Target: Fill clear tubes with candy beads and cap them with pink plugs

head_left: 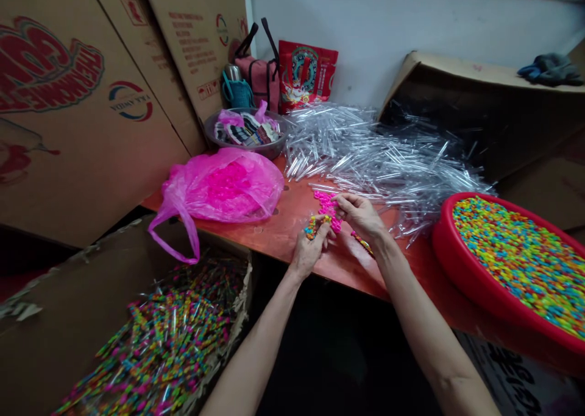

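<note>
My left hand (309,250) is closed around a bunch of small multicoloured candies (311,228), seemingly inside clear tubes, at the table's front edge. Just to its right, my right hand (361,215) has thumb and forefinger pinched together. Its fingertips are at a little pile of bright pink plastic pieces (325,203); whatever they pinch is too small to make out. Below the right wrist, a clear tube filled with coloured candies (361,243) lies on the orange-red table (269,236).
Clear empty tubes (365,154) are heaped behind my hands. A red tub (441,239) of coloured candies stands right. Left are a pink plastic bag (183,190) of pink pieces and, lower, a cardboard box (91,282) with filled tubes. A basin (278,148) sits behind.
</note>
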`<state>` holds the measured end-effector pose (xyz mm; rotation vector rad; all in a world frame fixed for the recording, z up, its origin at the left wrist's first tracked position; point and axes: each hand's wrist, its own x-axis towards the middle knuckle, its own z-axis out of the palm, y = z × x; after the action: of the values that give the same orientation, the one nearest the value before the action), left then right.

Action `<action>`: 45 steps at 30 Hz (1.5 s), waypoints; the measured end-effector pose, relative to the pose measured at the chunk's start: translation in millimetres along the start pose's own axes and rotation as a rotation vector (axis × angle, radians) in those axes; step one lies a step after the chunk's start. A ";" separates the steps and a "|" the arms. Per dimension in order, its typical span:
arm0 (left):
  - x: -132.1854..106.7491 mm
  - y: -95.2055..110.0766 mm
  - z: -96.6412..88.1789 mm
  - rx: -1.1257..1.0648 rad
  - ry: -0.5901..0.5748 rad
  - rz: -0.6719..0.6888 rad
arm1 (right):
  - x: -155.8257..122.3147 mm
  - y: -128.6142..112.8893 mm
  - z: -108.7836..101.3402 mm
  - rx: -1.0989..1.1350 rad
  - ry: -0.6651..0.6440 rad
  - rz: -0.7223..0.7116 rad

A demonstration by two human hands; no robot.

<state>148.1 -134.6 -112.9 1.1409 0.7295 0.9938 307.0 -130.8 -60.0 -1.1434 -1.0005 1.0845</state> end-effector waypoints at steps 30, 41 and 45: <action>1.1 2.2 3.5 -0.131 0.070 0.076 | -20.2 5.6 -13.0 -0.424 0.106 -0.361; 5.3 -1.2 3.5 -0.064 0.132 0.159 | -38.8 9.7 -59.3 -1.042 -0.073 -0.422; 5.2 -2.0 0.6 -0.035 0.067 0.178 | -50.2 40.7 -24.2 -1.047 -0.273 -0.437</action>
<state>151.2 -130.2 -114.6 1.1617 0.6696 1.1947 315.5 -181.3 -106.4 -1.4800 -2.0455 0.3126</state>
